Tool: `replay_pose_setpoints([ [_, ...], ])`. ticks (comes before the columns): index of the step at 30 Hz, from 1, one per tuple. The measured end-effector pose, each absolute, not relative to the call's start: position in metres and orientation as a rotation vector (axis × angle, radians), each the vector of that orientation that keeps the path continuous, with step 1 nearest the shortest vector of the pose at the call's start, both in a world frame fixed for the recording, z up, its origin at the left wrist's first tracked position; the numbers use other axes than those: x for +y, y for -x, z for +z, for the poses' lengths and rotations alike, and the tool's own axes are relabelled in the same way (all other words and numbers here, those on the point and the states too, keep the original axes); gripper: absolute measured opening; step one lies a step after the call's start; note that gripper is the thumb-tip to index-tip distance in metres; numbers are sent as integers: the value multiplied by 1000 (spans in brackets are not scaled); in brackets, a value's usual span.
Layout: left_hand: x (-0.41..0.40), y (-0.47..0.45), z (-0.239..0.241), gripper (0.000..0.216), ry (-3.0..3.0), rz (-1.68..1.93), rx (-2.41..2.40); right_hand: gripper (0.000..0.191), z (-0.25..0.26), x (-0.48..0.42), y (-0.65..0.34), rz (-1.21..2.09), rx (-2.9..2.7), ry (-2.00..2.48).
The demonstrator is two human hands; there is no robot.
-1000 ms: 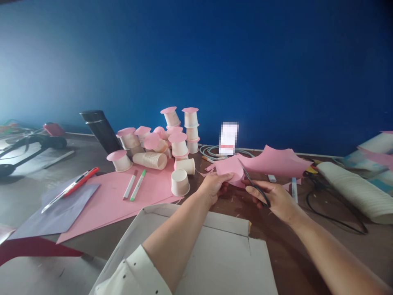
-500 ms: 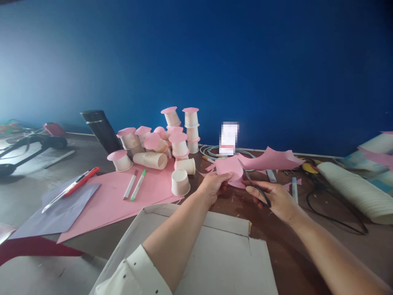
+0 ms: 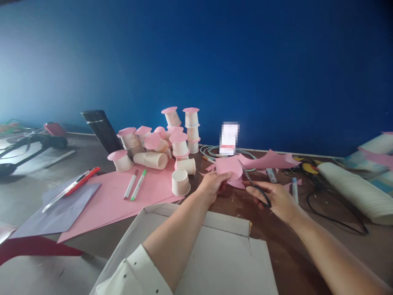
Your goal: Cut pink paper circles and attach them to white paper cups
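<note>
Pink paper [image 3: 229,167] is pinched between the thumb and fingers of my left hand [image 3: 214,185], its lower right edge cut to a curve. A long strip of the same paper [image 3: 264,159] reaches out to the right, past the blades. My right hand [image 3: 278,200] is closed around the black handles of a pair of scissors [image 3: 257,187]. The blades point up and left, with their tips at the paper. Beneath the held sheet, another pink piece [image 3: 236,184] shows on the brown table. My left fingertips are partly hidden under the paper.
Paper cups with pink paper tops [image 3: 179,144] stand grouped at the back left. A bare paper cup [image 3: 181,182], pink sheets [image 3: 113,196] and markers [image 3: 138,185] lie nearer. Stacked cups [image 3: 356,192] and a black cable [image 3: 334,223] are on the right; white cardboard [image 3: 227,254] lies in front.
The pink strip on the right has shifted slightly, and its far end sits a little further left. Both hands stay almost in place, still on the paper and the scissors.
</note>
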State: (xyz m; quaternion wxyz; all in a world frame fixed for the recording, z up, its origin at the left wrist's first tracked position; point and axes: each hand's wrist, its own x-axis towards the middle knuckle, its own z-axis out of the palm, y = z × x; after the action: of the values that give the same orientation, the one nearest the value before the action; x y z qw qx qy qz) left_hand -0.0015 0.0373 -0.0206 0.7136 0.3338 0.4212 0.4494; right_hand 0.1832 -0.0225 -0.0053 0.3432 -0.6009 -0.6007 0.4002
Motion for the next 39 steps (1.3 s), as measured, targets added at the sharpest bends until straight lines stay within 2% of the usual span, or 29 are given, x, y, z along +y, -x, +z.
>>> replay_pose_setpoints([
  [6,38,2,-19,27,-729,1003,947,62,-6,-22,-183,1028,-1582,1571],
  [30,38,2,-18,23,-698,1032,948,62,-4,-24,-181,1007,-1574,1574],
  [39,39,2,-20,24,-702,1030,960,54,-6,-23,-182,1021,-1562,1566],
])
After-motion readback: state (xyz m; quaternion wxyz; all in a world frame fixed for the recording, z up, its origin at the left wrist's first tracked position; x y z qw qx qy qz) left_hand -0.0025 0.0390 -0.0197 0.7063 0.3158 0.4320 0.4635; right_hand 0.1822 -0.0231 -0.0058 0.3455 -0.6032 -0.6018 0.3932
